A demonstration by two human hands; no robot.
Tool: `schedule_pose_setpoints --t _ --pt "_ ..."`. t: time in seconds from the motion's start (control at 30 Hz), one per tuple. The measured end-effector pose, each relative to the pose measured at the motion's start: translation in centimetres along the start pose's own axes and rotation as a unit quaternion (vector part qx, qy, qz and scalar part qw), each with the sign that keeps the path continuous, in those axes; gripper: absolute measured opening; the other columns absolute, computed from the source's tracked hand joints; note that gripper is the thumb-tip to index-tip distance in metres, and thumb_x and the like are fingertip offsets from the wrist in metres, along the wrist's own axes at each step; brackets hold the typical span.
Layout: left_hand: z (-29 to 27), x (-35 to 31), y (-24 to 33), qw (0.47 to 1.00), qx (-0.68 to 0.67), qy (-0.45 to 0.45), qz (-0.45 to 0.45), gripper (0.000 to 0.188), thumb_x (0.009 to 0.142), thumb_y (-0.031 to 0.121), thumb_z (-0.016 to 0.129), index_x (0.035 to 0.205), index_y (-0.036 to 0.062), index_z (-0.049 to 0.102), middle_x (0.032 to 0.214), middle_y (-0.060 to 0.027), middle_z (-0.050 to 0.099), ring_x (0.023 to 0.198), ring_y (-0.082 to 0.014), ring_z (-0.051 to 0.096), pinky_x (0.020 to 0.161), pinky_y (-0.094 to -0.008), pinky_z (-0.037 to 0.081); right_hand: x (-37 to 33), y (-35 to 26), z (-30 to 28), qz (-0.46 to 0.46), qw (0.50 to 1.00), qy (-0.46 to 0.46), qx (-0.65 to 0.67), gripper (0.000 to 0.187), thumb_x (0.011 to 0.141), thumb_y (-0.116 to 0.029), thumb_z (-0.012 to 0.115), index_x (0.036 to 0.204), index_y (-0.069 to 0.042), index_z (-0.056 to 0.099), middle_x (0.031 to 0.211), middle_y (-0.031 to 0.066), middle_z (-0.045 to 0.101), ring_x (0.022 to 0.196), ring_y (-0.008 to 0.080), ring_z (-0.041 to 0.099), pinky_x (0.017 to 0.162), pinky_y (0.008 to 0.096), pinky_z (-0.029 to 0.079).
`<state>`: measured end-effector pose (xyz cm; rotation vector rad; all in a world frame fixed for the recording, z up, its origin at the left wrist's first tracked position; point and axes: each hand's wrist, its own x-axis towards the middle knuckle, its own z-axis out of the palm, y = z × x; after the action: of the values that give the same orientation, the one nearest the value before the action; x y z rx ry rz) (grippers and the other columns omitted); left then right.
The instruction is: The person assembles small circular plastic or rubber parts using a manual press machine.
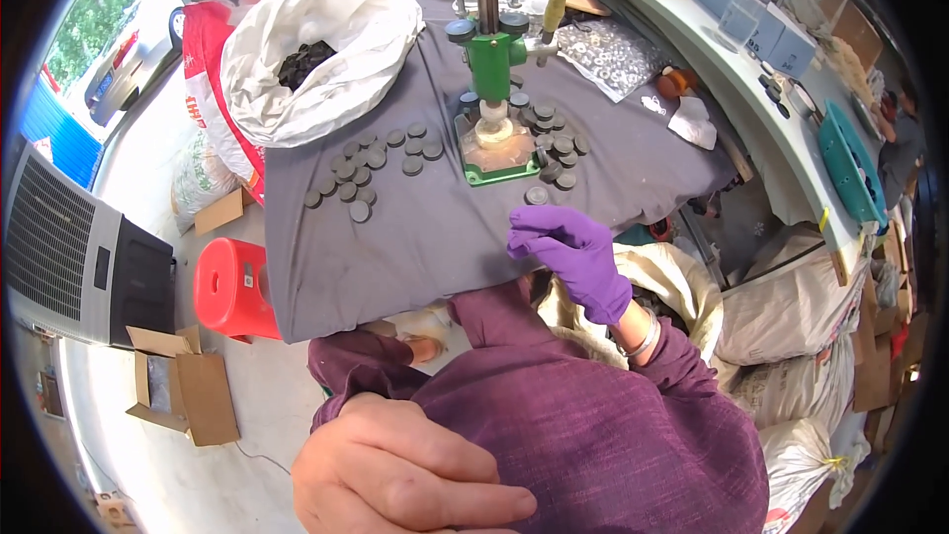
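- Head view. We take the green press [491, 67] as landmark; it stands on a grey cloth [395, 252].
- Dark discs [363, 177] lie scattered left of the press and crowd its right side; one sits just before its base.
- Our right hand [573, 257], purple-gloved, is in front of the press near that disc, fingers bent together; we cannot tell whether they grip anything.
- Our left hand [400, 465], bare, is well in front of the press, fingers curled, palm hidden; contents uncertain.
- Lettering: white characters on a red sack [205, 49] left of the press; small pale label on a red stool [219, 287], front-left, illegible.
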<state>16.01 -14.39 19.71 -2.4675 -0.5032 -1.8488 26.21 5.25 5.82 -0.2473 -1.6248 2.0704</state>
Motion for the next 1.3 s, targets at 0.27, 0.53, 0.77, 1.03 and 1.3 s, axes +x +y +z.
schedule_pose_setpoints --t 0.27,0.53,0.77,1.03,1.3 --pt "-0.1 0.6 0.1 1.000 0.018 0.009 -0.023 0.023 0.091 0.015 0.058 0.112 0.0065 0.062 0.092 -0.0112 0.064 0.072 -0.0237 0.064 0.054 -0.0285 0.052 0.1 -0.3 -0.2 0.043 0.999 0.017 -0.015 0.027 0.089 0.000 0.059 0.115 0.004 0.061 0.097 0.0094 0.067 0.088 0.0146 0.065 0.077 0.0258 0.052" --pt "0.1 1.0 0.9 0.999 0.021 0.001 -0.046 0.019 0.090 0.013 0.059 0.107 0.0061 0.064 0.090 -0.0110 0.064 0.072 -0.0236 0.065 0.055 -0.0289 0.053 0.0 -0.1 -0.1 0.015 1.000 -0.004 0.016 0.024 0.089 0.000 0.058 0.112 0.005 0.062 0.095 0.0102 0.067 0.086 0.0150 0.064 0.077 0.0265 0.052" --pt "-1.0 -1.6 -0.6 0.989 -0.052 -0.072 -0.122 0.014 0.088 0.012 0.058 0.097 0.0017 0.057 0.083 -0.0185 0.061 0.069 -0.0341 0.065 0.059 -0.0383 0.055 0.2 -0.2 -0.6 0.000 1.000 -0.019 0.012 0.024 0.089 0.000 0.057 0.112 0.004 0.062 0.093 0.0096 0.065 0.083 0.0151 0.062 0.075 0.0268 0.051" --pt "2.1 -9.3 -7.3 0.920 0.019 0.231 -0.317 0.023 0.077 -0.006 0.068 0.099 -0.0028 0.064 0.091 -0.0148 0.068 0.077 -0.0229 0.068 0.068 -0.0299 0.055 0.4 -3.4 0.7 -0.132 0.989 -0.036 -0.048 0.034 0.084 -0.003 0.064 0.118 0.002 0.060 0.105 0.0103 0.064 0.092 0.0174 0.063 0.083 0.0308 0.050" --pt "3.0 -11.1 -9.1 0.888 -0.063 0.289 -0.352 0.020 0.080 0.000 0.069 0.100 -0.0037 0.064 0.087 -0.0105 0.066 0.076 -0.0187 0.065 0.069 -0.0274 0.053 1.2 -6.1 2.0 -0.359 0.875 -0.107 -0.308 0.042 0.071 -0.015 0.078 0.110 -0.004 0.065 0.102 0.0126 0.065 0.087 0.0269 0.063 0.078 0.0349 0.049"
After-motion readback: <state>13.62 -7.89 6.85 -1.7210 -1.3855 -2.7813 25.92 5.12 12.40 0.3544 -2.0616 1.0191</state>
